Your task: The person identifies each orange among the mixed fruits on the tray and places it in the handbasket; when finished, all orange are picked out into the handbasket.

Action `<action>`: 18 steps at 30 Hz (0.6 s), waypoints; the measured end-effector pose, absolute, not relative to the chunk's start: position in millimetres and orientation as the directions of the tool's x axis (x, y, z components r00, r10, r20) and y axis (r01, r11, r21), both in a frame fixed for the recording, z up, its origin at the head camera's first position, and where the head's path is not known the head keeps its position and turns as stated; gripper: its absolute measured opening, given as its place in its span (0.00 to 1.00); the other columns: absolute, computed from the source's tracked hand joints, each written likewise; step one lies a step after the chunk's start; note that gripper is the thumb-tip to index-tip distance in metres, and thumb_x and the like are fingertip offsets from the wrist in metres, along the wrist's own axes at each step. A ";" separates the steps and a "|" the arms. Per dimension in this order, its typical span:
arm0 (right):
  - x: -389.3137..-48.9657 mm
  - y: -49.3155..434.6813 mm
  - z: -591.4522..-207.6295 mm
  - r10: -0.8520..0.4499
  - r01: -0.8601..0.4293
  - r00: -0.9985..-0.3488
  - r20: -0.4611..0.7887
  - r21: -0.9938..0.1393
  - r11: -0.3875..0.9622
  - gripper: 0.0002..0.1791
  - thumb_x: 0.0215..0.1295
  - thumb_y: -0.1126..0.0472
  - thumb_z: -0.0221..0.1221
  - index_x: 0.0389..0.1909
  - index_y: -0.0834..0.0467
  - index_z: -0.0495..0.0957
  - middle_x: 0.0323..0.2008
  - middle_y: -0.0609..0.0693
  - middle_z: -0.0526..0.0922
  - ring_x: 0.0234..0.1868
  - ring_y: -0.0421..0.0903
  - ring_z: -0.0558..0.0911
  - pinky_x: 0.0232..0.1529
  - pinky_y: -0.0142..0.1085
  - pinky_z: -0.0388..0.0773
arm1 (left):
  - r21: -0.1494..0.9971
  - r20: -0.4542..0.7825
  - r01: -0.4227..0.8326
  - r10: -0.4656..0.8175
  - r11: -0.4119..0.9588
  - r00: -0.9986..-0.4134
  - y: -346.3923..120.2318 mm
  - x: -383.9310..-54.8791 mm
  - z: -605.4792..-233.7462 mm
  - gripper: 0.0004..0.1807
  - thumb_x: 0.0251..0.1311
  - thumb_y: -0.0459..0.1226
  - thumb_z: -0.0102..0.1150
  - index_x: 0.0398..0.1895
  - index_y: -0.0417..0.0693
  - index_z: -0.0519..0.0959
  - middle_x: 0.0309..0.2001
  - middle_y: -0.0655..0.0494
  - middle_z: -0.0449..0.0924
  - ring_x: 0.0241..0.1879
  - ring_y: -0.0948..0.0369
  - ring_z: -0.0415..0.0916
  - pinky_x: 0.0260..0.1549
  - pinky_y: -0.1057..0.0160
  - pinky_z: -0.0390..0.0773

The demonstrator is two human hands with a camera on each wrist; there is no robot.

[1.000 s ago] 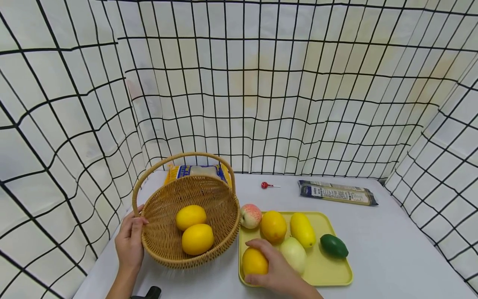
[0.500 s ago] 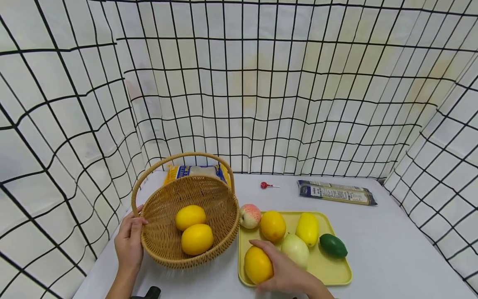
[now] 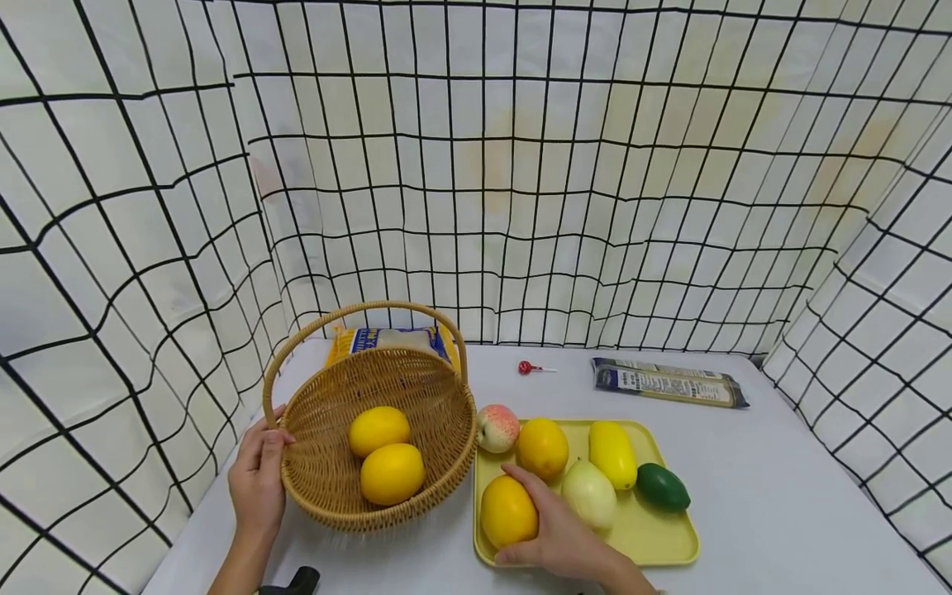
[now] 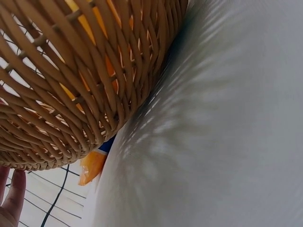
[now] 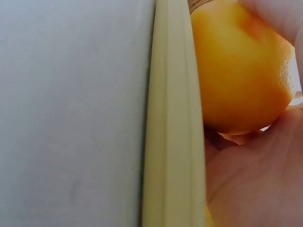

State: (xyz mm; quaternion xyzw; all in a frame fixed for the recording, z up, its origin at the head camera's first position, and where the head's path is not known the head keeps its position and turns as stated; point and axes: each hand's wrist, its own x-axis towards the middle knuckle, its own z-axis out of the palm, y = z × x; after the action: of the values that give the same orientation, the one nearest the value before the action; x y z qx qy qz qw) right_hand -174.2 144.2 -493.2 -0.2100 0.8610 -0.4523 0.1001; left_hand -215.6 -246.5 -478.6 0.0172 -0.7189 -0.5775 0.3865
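Observation:
A wicker basket (image 3: pixel 320 496) with an arched handle leans tilted at the left, and two yellow lemons (image 3: pixel 392 474) lie in it. My left hand (image 3: pixel 256 479) grips the basket's left rim near the handle's foot. At the front left of a pale yellow tray (image 3: pixel 662 545), my right hand (image 3: pixel 559 533) holds another lemon (image 3: pixel 509 512) between thumb and fingers. The right wrist view shows this lemon (image 5: pixel 241 66) just behind the tray's wall (image 5: pixel 173 113). Beside my right hand lie a pale green round fruit (image 3: pixel 590 493) and another orange-yellow lemon-like fruit (image 3: pixel 542 448).
On the tray are also a peach (image 3: pixel 498 428), a long yellow fruit (image 3: pixel 612 454) and a dark green fruit (image 3: pixel 662 487) at its right edge. Farther back lie a lollipop (image 3: pixel 526 368), a long packet (image 3: pixel 669 383) and a yellow-blue bag (image 3: pixel 394 340) behind the basket.
My right hand has shifted the front lemon slightly and turned it within its grip. The long yellow fruit and the pale green fruit have slid a little right. The basket and left hand stay put.

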 end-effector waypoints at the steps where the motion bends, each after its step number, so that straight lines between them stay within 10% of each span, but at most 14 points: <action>1: -174.8 143.9 -493.4 -0.449 -0.268 -0.893 0.017 -0.822 0.502 0.58 0.46 0.41 0.74 0.75 0.44 0.51 0.68 0.47 0.66 0.60 0.48 0.72 0.59 0.54 0.67 | 0.844 0.536 0.422 -0.472 0.332 -0.700 -246.7 -215.7 -478.5 0.16 0.73 0.34 0.48 0.28 0.31 0.76 0.56 0.50 0.78 0.58 0.67 0.70 0.51 0.79 0.66; 18: -176.6 147.0 -492.8 -0.470 -0.238 -0.883 -0.015 -0.848 0.473 0.57 0.46 0.44 0.75 0.75 0.42 0.51 0.68 0.48 0.66 0.58 0.49 0.72 0.57 0.54 0.68 | 0.840 0.542 0.438 -0.466 0.320 -0.699 -247.4 -215.7 -478.3 0.16 0.73 0.33 0.47 0.28 0.30 0.76 0.56 0.48 0.78 0.58 0.66 0.70 0.50 0.78 0.67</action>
State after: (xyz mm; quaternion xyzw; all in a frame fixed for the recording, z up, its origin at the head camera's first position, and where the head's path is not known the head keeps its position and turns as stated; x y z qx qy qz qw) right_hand -176.6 147.0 -492.8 -0.2083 0.8493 -0.4690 0.1236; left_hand -215.7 -247.4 -478.3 0.0100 -0.7139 -0.5831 0.3877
